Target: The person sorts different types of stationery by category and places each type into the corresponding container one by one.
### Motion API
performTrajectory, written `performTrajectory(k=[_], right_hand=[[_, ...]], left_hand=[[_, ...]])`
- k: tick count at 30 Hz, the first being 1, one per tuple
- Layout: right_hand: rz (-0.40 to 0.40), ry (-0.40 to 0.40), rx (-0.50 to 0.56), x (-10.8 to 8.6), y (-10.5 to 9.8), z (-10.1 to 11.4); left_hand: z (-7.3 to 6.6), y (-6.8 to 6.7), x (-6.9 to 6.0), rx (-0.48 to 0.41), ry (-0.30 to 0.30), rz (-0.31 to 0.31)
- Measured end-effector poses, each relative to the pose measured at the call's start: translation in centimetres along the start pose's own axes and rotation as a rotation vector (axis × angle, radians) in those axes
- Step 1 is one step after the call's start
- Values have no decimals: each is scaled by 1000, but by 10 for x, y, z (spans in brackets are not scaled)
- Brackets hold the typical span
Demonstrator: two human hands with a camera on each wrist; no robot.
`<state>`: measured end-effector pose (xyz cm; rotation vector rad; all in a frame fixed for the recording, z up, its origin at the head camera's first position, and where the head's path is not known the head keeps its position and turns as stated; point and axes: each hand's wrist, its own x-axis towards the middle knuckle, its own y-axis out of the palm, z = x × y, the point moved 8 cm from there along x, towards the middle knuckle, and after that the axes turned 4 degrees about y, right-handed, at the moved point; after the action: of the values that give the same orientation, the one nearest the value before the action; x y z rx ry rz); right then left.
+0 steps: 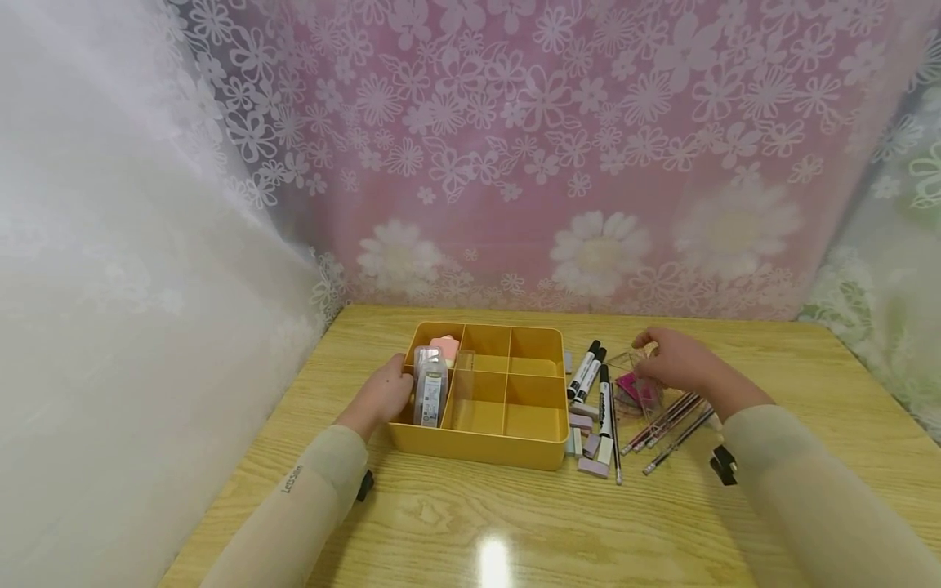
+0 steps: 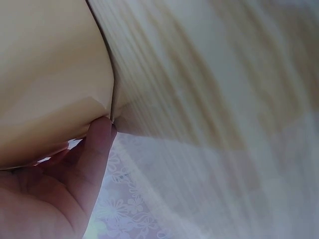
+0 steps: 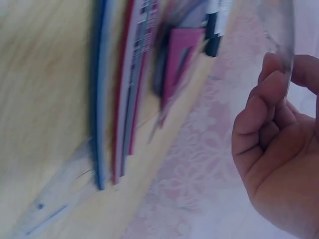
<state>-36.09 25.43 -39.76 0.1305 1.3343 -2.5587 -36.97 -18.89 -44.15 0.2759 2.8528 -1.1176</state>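
Observation:
A yellow six-compartment box (image 1: 478, 449) stands on the table. My left hand (image 1: 384, 390) grips its left wall; close up in the left wrist view, the thumb of this hand (image 2: 65, 184) lies against the box (image 2: 50, 64). Clear packages (image 1: 430, 396) and a pink item (image 1: 444, 348) fill the left compartments, beside an upright clear piece (image 1: 464, 376). To the box's right, my right hand (image 1: 680, 359) pinches a thin transparent flat piece, plainer in the right wrist view, where the hand (image 3: 284, 144) holds this clear piece (image 3: 279, 25) above the table.
Right of the box lie black-and-white markers (image 1: 605, 400), small pale erasers (image 1: 592, 467), pencils (image 1: 676, 439) and a pink set square (image 1: 628, 385). Another clear strip (image 3: 55, 199) lies near the pencils in the right wrist view. A floral curtain (image 1: 515, 163) hangs behind the table.

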Motion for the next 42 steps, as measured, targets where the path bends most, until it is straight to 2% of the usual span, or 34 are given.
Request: performTrajectory(k=[7,13,18,23,32,42], right_hand=[[-38,-80,60,-2,-9,35],[-77,-129,182,-11,-18,75],[-110,-161,239,-15,-21,104],[-97,-197,300,-11,-14,130],[-47,-247,311,3,5,172],[-80,-258,290,10,15,197]], left_hand=[[-1,0,1,6,12,0],[-1,0,2,11,17,1],[0,0,2,5,0,4],[-1,0,1,8,-9,9],[-1,-1,2,19,8,4],[-2,0,1,4,2,10]])
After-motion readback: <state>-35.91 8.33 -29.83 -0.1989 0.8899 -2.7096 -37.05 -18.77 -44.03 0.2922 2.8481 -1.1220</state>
